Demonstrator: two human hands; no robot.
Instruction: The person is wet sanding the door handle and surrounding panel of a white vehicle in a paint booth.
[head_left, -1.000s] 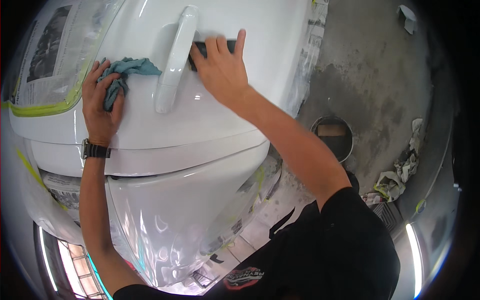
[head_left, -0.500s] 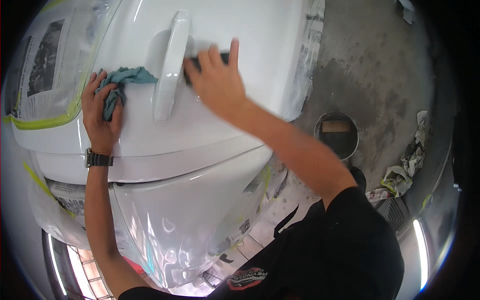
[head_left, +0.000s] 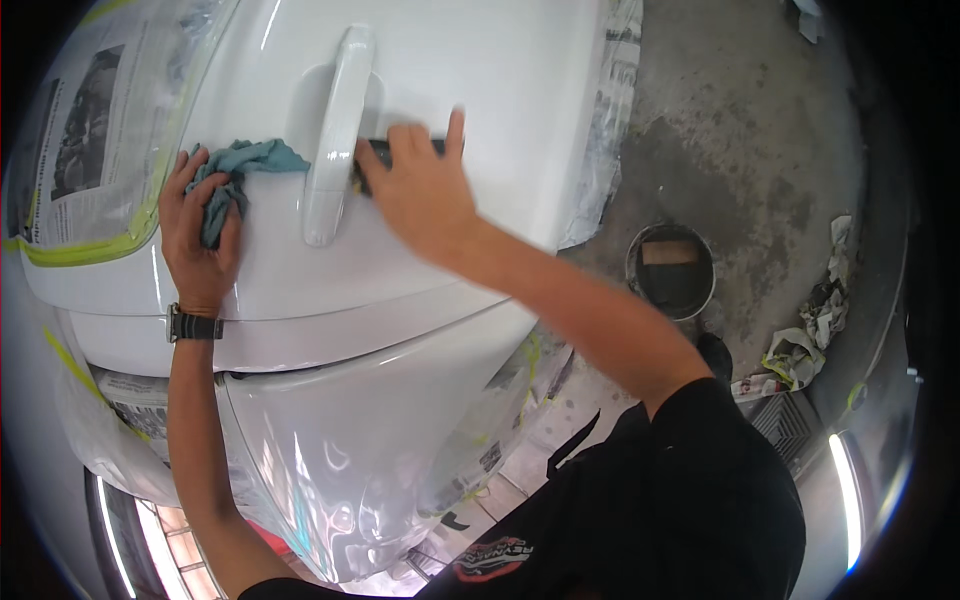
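My left hand (head_left: 200, 235) rests on a white car door (head_left: 270, 270), its fingers closed on a crumpled teal cloth (head_left: 255, 157) that spreads over the panel toward the handle. My right hand (head_left: 422, 190) presses a black sanding block (head_left: 382, 152) to the door just right of the white door handle (head_left: 340, 135). The index finger sticks out from the block, and the palm covers much of it. Between my two hands stands the handle, touched by neither the cloth's bunched part nor the palm.
Newspaper and plastic masking (head_left: 85, 130) with yellow-green tape (head_left: 90, 248) cover the window at left. A round bucket (head_left: 690, 300) with a brown block in dark water stands on the concrete floor (head_left: 740, 150) at right. Crumpled paper (head_left: 795, 355) lies farther right.
My right hand and the sanding block have moved slightly down the view and left, closer to the handle's lower part. My left hand stays on the cloth in nearly the same place.
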